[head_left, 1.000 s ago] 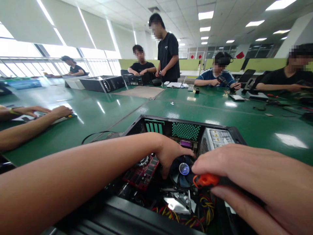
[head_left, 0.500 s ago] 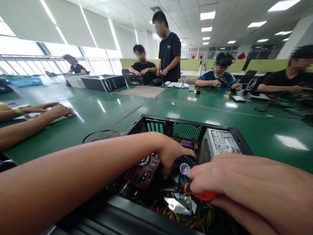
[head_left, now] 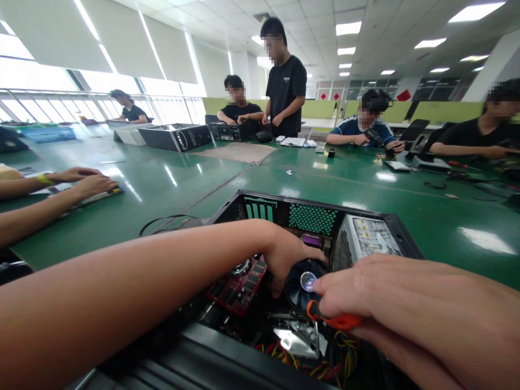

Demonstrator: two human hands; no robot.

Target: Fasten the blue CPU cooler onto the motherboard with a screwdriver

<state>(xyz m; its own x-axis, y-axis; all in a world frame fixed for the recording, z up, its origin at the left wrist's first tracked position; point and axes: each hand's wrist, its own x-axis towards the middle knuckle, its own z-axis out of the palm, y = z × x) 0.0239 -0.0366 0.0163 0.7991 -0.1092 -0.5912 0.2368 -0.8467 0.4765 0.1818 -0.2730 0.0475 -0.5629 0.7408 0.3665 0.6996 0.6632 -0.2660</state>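
Note:
An open black computer case (head_left: 239,346) lies in front of me. My left hand (head_left: 286,257) reaches into it, thumb and fingers curved around the side of a dark round cooling fan (head_left: 296,284) with a shiny hub. Closed around an orange-and-black handled tool (head_left: 343,322) is my right hand (head_left: 357,292); its fingertips are at the fan's hub. The tool's working end cannot be made out. Left of the fan sits a red circuit board (head_left: 239,290), partly under my left forearm. Red, yellow and black cables (head_left: 345,352) bunch below, beside a shiny metal plate (head_left: 298,341).
A metal power supply box (head_left: 371,236) fills the case's far right corner. On the green table (head_left: 195,179), another person's hands (head_left: 91,184) work at the left. Farther off are more computer cases (head_left: 174,136) and several people, one standing (head_left: 286,81).
The view has shifted slightly, so everything sits a little farther right. My hands keep the same places at the fan, with no clear movement.

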